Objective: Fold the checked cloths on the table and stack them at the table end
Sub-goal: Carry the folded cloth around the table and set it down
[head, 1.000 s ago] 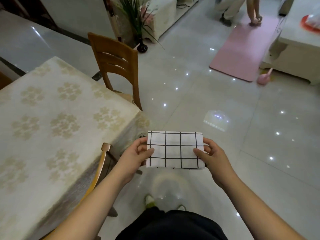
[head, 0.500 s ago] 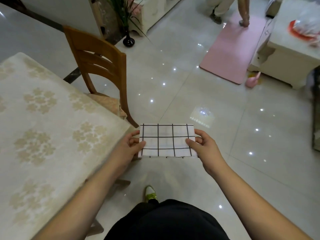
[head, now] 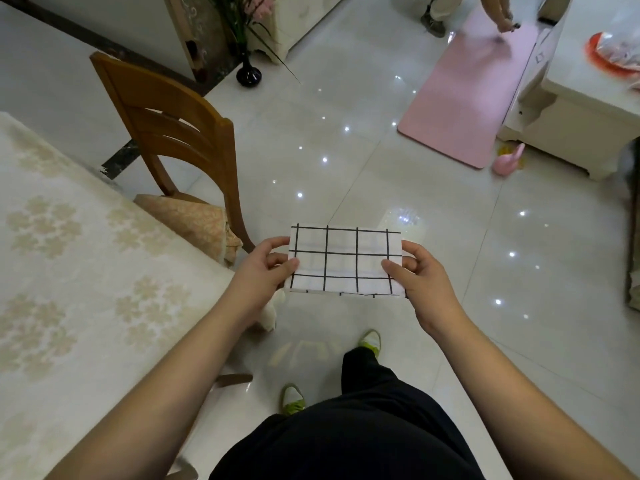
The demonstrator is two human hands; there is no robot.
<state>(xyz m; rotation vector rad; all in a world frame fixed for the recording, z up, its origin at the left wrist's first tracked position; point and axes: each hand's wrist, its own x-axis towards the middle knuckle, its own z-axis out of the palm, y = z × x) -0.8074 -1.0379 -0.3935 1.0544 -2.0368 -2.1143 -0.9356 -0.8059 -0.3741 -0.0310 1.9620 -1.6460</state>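
A folded white cloth with a black check (head: 346, 261) is held flat in the air over the floor, just right of the table's corner. My left hand (head: 263, 271) pinches its left edge, thumb on top. My right hand (head: 422, 275) pinches its right edge the same way. The table (head: 79, 271), covered by a cream floral tablecloth, fills the left side; no other checked cloth or stack shows on the part in view.
A wooden chair (head: 173, 133) with a cushion stands at the table's far side. My feet in green shoes (head: 294, 400) are on the glossy tile floor. Farther off lie a pink mat (head: 467, 84), a white cabinet (head: 571, 109), a black vase (head: 248, 76) and another person's legs (head: 440, 12).
The view has swung right and forward, so the table has slid left. Both hands keep their hold on the folded cloth, which stays level in front of me.
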